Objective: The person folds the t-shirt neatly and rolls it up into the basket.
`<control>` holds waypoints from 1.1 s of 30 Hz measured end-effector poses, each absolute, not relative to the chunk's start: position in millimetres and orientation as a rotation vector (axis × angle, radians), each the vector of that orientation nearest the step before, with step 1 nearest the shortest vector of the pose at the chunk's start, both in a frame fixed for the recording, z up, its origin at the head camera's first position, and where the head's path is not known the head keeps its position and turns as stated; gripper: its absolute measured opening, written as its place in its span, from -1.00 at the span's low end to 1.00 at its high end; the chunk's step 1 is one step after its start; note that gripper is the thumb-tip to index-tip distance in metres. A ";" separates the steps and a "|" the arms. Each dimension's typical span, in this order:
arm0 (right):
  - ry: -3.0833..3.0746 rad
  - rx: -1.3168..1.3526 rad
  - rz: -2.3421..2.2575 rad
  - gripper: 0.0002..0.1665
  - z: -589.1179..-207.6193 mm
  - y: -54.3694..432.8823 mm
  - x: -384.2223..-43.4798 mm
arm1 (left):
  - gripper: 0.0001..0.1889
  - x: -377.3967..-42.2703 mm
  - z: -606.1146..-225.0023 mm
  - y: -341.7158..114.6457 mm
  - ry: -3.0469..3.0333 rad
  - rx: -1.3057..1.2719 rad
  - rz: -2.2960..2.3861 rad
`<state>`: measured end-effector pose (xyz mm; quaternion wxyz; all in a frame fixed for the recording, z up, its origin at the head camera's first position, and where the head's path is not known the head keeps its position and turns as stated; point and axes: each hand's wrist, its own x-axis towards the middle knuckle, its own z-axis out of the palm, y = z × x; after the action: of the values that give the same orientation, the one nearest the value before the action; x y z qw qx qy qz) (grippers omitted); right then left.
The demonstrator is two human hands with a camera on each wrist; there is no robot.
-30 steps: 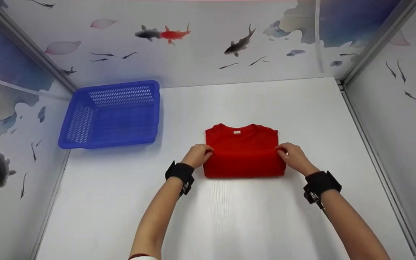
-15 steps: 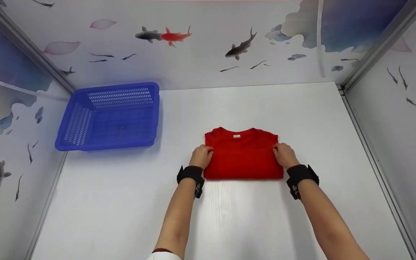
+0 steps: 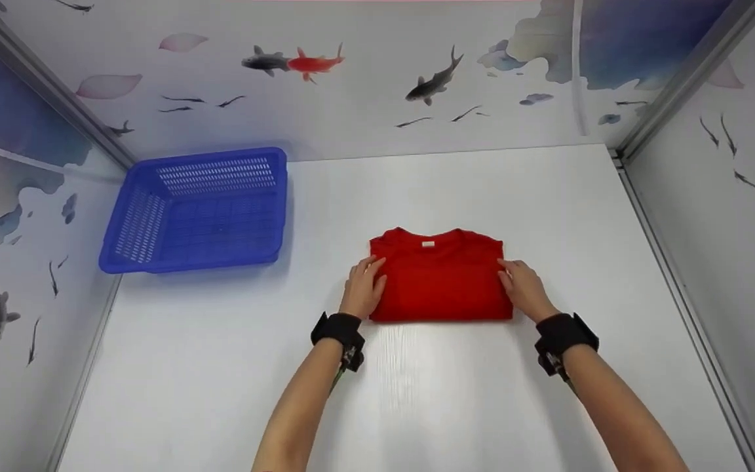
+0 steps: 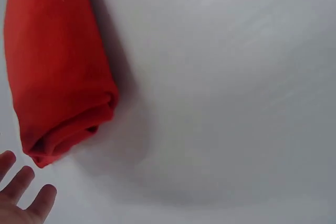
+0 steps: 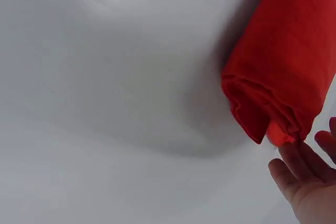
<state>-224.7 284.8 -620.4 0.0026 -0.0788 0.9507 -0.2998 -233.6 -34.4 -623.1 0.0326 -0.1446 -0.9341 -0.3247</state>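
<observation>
A red shirt [image 3: 443, 288] lies folded on the white table [image 3: 449, 406], its neckline and pale label at the far side. At its left edge is my left hand [image 3: 362, 287], fingers spread and loosely extended. The left wrist view shows those fingertips [image 4: 46, 192] just off the layered end of the red cloth [image 4: 60, 66]. My right hand [image 3: 527, 287] is at the opposite edge. In the right wrist view its extended fingers [image 5: 296, 163] touch the end of the folded cloth [image 5: 283, 51], with the thumb held apart.
A blue plastic basket [image 3: 207, 157] with slotted sides stands at the back left, with nothing in it. Printed walls [image 3: 364, 111] enclose the table at the back and both sides. Each wrist wears a black band [image 3: 340, 334].
The folded front part of the shirt was gripped at both edges and pressed flat. Both hands have since loosened their fingers and drawn slightly outward, while the shirt stays in place.
</observation>
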 end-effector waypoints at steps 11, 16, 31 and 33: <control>3.351 -0.940 -0.820 -0.52 -660.0 299.1 -158.9 | -0.76 -185.6 -644.4 -59.8 -2.717 -0.826 -0.749; 3.355 -1.058 -0.705 -0.42 -673.7 299.6 -162.3 | -0.67 -185.6 -656.6 -57.2 -2.744 -0.872 -0.596; 3.359 -0.903 -0.607 -0.64 -669.3 281.0 -176.6 | -0.76 -194.2 -658.5 -48.3 -2.729 -0.786 -0.538; 3.287 -0.836 -0.652 -0.69 -661.9 281.8 -171.8 | -0.81 -192.7 -649.8 -52.6 -2.777 -0.845 -0.565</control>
<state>-171.8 281.8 -661.9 -0.1555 -0.2392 0.9401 -0.1866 -192.7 -52.6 -649.8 0.0922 -0.2845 -0.9351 -0.1903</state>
